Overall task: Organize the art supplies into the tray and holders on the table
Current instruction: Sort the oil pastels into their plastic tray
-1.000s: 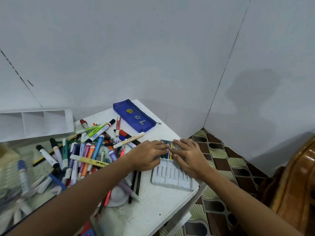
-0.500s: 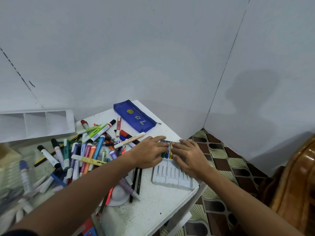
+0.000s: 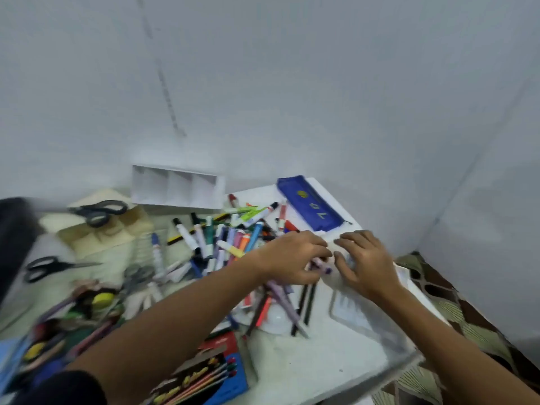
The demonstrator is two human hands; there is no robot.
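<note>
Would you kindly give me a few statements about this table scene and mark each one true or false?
1. The blue pencil case lies at the far side of the table. True.
2. The white divided holder is packed with markers. False: its compartments look empty.
3. A pair of scissors rests on the beige holder. True.
4. The right hand holds the scissors. False: it rests over the white tray.
5. The left hand is among the markers. True.
</note>
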